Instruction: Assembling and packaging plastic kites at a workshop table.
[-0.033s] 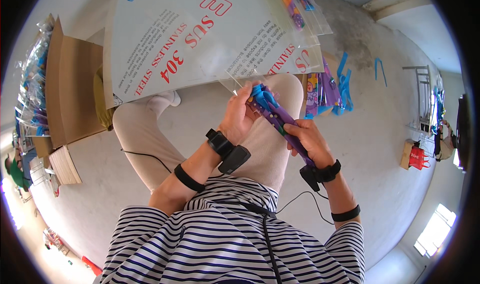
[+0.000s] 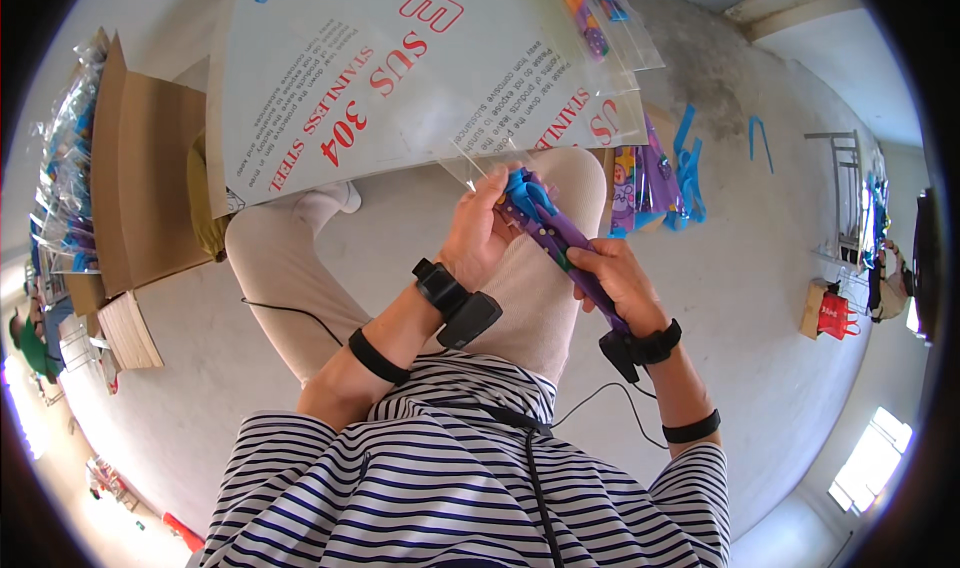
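Note:
Above my right thigh I hold a long, narrow bundle of folded purple printed cloth (image 2: 558, 238) with blue straps gathered at its far end. My left hand (image 2: 476, 233) is closed round that far end. A clear plastic bag (image 2: 466, 168) sticks out by its fingertips; whether the hand grips the bag as well, I cannot tell. Farther down the bundle, my right hand (image 2: 622, 278) pinches it with the thumb on top. The bundle slants from upper left to lower right, its near end partly hidden by the right hand.
A table covered in printed protective film (image 2: 400, 78) stands ahead, with bagged purple pieces (image 2: 590, 28) at its right edge. More purple cloth (image 2: 650, 183) and blue straps (image 2: 688, 173) lie right of it. A cardboard box (image 2: 150, 158) and plastic-wrapped packs (image 2: 70, 168) are at left.

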`<state>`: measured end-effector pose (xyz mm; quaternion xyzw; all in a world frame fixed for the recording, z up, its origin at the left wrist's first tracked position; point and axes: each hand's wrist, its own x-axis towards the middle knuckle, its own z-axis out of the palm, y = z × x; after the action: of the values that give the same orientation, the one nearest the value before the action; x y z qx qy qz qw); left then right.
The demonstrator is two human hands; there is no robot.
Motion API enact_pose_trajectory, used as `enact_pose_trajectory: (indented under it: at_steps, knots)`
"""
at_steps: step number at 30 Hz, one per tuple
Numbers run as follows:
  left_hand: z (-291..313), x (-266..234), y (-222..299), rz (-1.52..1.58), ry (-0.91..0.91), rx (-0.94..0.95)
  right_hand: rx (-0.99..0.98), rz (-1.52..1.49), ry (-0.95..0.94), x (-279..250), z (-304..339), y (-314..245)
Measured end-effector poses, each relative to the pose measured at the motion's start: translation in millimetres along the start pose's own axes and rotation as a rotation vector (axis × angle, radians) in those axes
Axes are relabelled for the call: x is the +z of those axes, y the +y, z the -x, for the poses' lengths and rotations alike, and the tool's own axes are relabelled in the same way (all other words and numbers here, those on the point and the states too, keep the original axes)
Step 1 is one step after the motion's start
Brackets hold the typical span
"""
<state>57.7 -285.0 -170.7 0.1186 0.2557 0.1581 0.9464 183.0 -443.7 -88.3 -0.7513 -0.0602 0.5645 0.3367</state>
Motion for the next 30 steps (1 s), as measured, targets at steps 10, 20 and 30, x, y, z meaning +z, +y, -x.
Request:
enact_pose_trajectory:
  at_steps: [10,20,30]
  knots:
    - [7.0,3.0,-11.6,-0.117,0.119,-0.056,-0.070,0.068,0.029,10.4,-5.5,-9.9]
    - [12.7,2.8,18.6,-0.107,-0.052,-0.042,-0.116,-0.064,0.042,14.3,2.1,-11.9]
    - [21.1,-9.2,21.7,-0.420,0.003,-0.026,-0.068,-0.384,-0.135,9.1,-2.6,-11.5]
